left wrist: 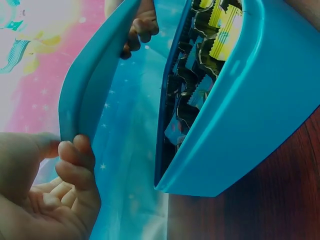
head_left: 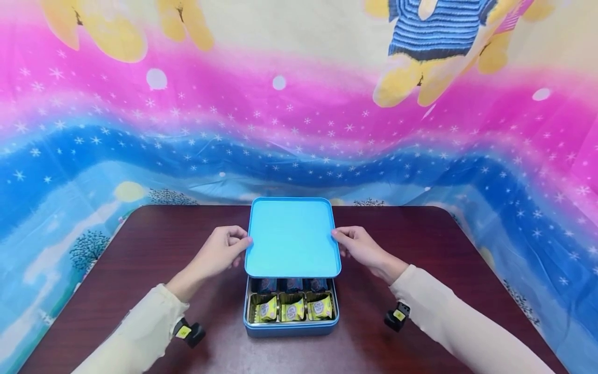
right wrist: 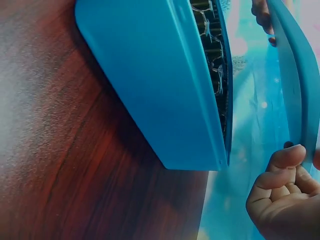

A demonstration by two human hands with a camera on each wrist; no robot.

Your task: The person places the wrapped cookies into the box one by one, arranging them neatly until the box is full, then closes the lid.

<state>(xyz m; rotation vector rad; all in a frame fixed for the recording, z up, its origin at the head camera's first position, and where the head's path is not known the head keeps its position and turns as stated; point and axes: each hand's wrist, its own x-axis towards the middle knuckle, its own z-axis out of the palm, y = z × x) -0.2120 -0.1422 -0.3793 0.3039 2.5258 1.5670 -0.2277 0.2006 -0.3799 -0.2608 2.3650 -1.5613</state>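
Both hands hold a light blue square lid [head_left: 293,236] by its opposite side edges, raised above a blue tin box [head_left: 291,330]. My left hand [head_left: 224,248] pinches the lid's left edge between thumb and fingers. On the other side, my right hand [head_left: 359,246] pinches the right edge the same way. The wrist views show a gap between lid and box. Inside the box, yellow-wrapped sweets [head_left: 292,310] sit in a front row of a gold divided tray, and blue-wrapped sweets [head_left: 294,284] lie behind them. The lid hides the back of the box in the head view.
The box stands on a dark reddish-brown table [head_left: 406,332] with rounded far corners. Behind it hangs a colourful printed cloth [head_left: 299,130] with snowflakes, which also runs along both sides. A small black camera is strapped to each wrist.
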